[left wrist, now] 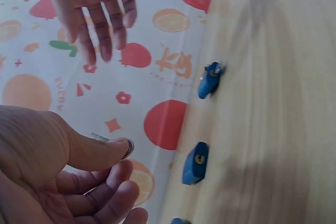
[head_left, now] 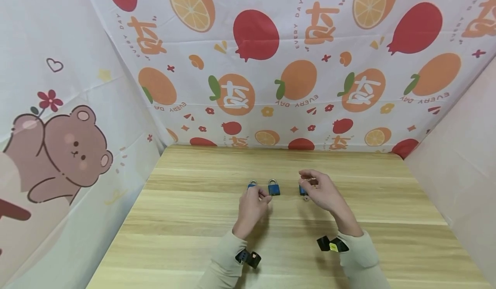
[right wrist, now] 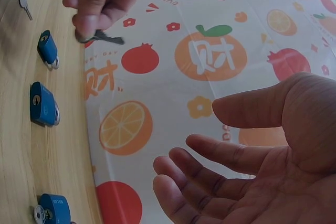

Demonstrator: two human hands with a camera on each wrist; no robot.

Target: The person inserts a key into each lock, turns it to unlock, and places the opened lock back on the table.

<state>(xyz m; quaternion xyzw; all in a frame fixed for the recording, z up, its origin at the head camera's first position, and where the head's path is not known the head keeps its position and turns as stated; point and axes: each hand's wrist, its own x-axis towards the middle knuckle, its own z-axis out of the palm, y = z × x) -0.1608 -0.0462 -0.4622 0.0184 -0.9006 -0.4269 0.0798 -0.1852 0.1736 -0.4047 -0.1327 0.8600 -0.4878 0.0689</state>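
Nearest, just left of the middle padlock (head_left: 274, 189), the left hand (head_left: 253, 201) pinches a key (right wrist: 110, 38) between thumb and fingers; its blade would best be kept level and square to any keyhole. Right of that padlock, the right hand (head_left: 323, 192), fingers loosely spread and gripping nothing, covers part of the right padlock (head_left: 302, 190), and could steady a body. Slightly farther, left of the landmark, stands the left padlock (head_left: 252, 184).

Mid-frame padlocks (head_left: 274, 189) are blue, the table (head_left: 186, 237) wood-grained tan, the upper cloth (head_left: 288, 52) white with red and orange fruit.
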